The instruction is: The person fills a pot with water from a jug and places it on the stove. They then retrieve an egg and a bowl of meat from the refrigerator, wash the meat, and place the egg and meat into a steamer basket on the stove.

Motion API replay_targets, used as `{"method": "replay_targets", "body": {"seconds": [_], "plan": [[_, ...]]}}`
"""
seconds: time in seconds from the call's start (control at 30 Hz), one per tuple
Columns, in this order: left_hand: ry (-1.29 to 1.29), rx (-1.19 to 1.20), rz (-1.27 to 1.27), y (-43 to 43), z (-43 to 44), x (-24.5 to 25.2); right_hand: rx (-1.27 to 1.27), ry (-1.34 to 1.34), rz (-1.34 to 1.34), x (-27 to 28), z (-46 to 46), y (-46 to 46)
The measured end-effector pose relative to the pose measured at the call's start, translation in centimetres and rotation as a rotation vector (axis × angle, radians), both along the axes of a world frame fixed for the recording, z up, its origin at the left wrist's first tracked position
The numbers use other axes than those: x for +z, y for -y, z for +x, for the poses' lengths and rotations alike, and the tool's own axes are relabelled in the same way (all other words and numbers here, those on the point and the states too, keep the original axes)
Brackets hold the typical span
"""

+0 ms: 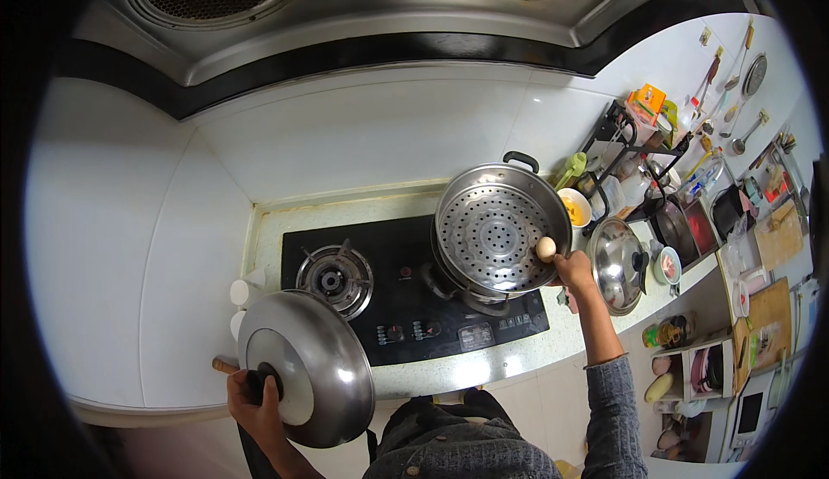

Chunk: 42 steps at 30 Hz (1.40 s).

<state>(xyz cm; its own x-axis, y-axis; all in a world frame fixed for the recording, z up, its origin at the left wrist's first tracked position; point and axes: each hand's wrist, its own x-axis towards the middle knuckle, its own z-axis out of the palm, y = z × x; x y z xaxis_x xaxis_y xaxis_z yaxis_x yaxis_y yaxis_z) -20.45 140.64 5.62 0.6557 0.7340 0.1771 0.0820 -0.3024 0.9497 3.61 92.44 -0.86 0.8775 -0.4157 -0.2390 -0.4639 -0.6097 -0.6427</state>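
My left hand (256, 398) grips the black knob of a large steel lid (340, 362) with a clear round centre, holding it tilted over the counter's front left edge. At the right side of a steel steamer tier (499, 236), my right hand (575, 270) has its thumb over the rim and its other fingers mostly hidden outside. One light brown egg (546, 249) lies inside against the wall, right beside that thumb. The tier has a perforated bottom and sits above another steel pot (476, 298), mostly hidden, on the right side of the black gas hob (408, 311).
An unused burner (331, 278) is left of the pot. A second domed lid (615, 265), a white bowl with yellow contents (574, 208) and a small pale bowl (667, 265) stand to the right. Behind them is a black rack (625, 149). A range hood (382, 19) hangs above.
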Motion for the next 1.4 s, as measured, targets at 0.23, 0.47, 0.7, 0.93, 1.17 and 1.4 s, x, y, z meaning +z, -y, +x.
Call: {"method": "replay_targets", "body": {"seconds": [0.23,0.47,0.7,0.93,1.17,1.4], "plan": [[0.002,-0.015,0.017,-0.1,0.7,-0.2,-0.012,0.043,-0.031,-4.8,0.9,3.0],[0.01,0.0,-0.051,0.1,0.7,-0.6,-0.001,0.009,-0.05,-1.5,-0.1,0.3],[-0.054,-0.018,-0.006,-0.5,0.8,-0.7,-0.018,-0.078,0.12,0.3,-0.2,-1.3],[-0.084,-0.039,0.064,-0.3,1.5,-1.2,0.042,-0.218,0.159,1.9,-0.6,-1.2],[-0.084,-0.127,0.082,-0.6,2.3,-1.6,-0.039,-0.117,0.393,1.3,-3.9,0.9],[-0.062,-0.069,0.07,0.8,1.7,-2.6,-0.377,0.178,0.333,-6.8,-6.5,12.9]]}}
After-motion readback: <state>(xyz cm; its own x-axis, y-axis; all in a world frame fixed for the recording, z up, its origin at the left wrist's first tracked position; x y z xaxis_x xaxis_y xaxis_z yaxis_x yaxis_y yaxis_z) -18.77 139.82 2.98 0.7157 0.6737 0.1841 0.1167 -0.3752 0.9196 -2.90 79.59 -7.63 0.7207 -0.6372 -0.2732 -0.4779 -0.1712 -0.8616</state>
